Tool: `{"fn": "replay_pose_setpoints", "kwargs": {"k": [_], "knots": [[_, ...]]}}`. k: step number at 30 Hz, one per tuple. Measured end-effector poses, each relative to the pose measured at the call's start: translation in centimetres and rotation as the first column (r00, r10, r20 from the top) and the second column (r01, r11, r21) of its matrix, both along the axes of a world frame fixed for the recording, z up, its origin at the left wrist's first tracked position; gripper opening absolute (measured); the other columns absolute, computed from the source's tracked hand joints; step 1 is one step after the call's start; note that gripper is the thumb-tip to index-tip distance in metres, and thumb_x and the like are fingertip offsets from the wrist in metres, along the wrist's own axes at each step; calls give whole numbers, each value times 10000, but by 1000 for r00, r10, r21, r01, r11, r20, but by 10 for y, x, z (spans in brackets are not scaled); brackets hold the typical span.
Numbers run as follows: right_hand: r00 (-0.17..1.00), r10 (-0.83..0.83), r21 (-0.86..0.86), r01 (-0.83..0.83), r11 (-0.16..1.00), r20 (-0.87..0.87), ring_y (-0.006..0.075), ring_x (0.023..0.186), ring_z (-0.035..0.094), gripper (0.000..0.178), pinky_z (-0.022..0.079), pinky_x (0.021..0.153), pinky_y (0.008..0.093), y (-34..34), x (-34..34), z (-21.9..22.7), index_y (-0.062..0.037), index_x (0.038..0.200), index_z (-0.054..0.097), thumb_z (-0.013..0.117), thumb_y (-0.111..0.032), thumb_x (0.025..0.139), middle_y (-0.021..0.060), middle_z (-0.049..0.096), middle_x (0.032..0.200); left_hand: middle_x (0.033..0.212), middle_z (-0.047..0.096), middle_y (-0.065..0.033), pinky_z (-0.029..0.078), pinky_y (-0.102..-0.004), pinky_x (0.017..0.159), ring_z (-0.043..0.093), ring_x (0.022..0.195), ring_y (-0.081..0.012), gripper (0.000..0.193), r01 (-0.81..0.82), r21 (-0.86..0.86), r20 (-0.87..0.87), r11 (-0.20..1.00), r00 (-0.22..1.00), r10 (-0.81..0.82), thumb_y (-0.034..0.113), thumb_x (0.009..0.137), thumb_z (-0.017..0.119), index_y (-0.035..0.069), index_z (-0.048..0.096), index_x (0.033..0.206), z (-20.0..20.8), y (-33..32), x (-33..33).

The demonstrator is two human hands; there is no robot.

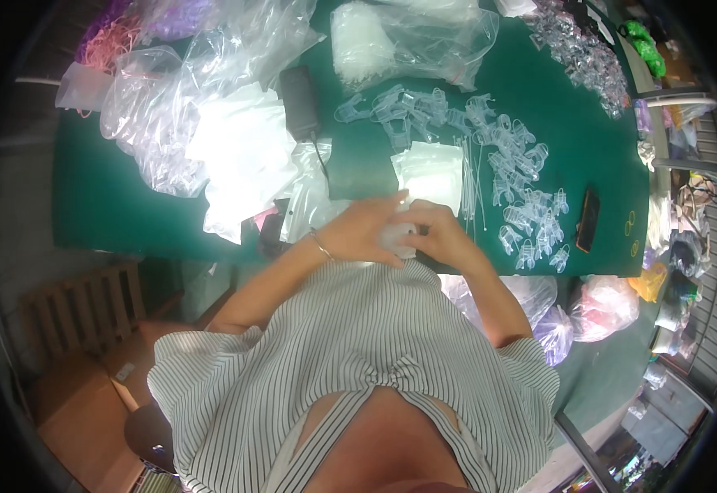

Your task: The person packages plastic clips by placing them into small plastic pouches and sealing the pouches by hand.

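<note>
At the table's near edge my left hand (357,233) and my right hand (442,236) meet around a small translucent whitish plastic piece (396,240). My left fingers and thumb curve about it from the left. The right thumb and fingertips pinch it from the other side. Fingers cover much of the piece, so its exact kind is hidden. Just beyond my hands lies a stack of white sheets or flat bags (431,168). Thin white strips (475,185) lie along its right side. Translucent plastic clips (518,156) are scattered farther right.
White flat bags (243,156) and clear plastic bags (149,123) cover the left of the green table (95,189). A black adapter (299,103) with a cord sits near the middle. At the right lie a phone (588,220) and yellow rings (631,234). Filled bags (605,308) stand below the edge.
</note>
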State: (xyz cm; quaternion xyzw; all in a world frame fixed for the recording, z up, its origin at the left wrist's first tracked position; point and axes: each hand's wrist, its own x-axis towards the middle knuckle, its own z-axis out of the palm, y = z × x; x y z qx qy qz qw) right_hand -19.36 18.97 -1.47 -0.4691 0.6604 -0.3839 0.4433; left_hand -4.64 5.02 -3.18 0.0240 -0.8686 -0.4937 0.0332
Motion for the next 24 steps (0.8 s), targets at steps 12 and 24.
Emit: {"fn": "replay_pose_setpoints", "kwargs": {"k": [12,24], "knots": [[996,93,-75,-93,993,0,235,854,582,356,462,745,315,4,6,-4,-28,1016,639,679,-17,663,121,596,1014,1136,518,-215,392,-406,881,505,1030,-362,830,57,51,-53,997,997,-54,417,667,744,2,388,1291,-15,8,1],[987,-162,-233,163,959,23,170,676,530,346,441,636,277,5,13,-12,-78,1017,659,677,-13,678,47,568,816,886,594,-154,421,-415,747,570,827,-328,560,-21,-141,-66,990,998,12,442,746,646,26,542,1106,6,-8,-5]]}}
